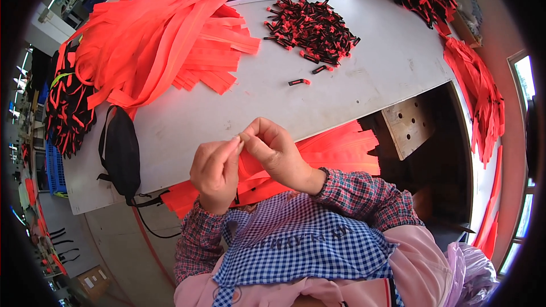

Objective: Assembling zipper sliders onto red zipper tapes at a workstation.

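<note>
Both hands meet above the table's near edge, fingertips pinched together. My left hand is closed, thumb and forefinger touching the right fingertips. My right hand is pinched shut against them. Whatever lies between the fingertips is too small and hidden to make out. Right beneath the hands, a bundle of bright orange zipper strips lies across my lap, partly covered by the hands and forearms. Beyond them on the table is a heap of small black-and-orange zipper pulls. One loose pull lies apart on its near side.
A big pile of orange strips covers the white table's far left. A black pouch hangs at its left edge. Black-and-orange bundles lie at both sides. To the right is an open recess with a holed wooden board.
</note>
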A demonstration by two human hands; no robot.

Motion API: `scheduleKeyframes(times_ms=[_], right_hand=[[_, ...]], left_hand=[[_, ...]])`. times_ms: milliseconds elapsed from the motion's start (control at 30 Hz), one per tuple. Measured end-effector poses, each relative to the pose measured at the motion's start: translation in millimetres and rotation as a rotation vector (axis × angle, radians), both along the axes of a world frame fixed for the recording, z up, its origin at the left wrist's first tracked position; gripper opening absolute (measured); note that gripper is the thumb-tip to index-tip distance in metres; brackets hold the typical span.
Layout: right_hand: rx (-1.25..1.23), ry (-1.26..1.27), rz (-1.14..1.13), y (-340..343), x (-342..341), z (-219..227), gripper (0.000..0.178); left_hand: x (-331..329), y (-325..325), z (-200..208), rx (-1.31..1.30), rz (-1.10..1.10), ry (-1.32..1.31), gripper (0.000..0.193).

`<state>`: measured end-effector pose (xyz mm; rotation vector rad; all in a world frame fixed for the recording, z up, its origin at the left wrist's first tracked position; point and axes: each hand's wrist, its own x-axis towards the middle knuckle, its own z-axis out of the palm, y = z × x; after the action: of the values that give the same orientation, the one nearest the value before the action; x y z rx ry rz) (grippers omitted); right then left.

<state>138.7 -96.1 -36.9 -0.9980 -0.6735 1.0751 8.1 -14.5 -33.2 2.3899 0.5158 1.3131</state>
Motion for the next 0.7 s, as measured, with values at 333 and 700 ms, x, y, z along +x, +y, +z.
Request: scheduleKeyframes(times_ms=[333,700], right_hand=[[0.041,-0.583,0.137,-4,31,9,0.022],[-0.088,-0.029,0.039,7,17,-21,0.029]], left_hand=[[0,4,9,-0.462,-0.055,0.013,0.008],[3,-6,-6,-0.570,-0.062,-0.052,0.026]])
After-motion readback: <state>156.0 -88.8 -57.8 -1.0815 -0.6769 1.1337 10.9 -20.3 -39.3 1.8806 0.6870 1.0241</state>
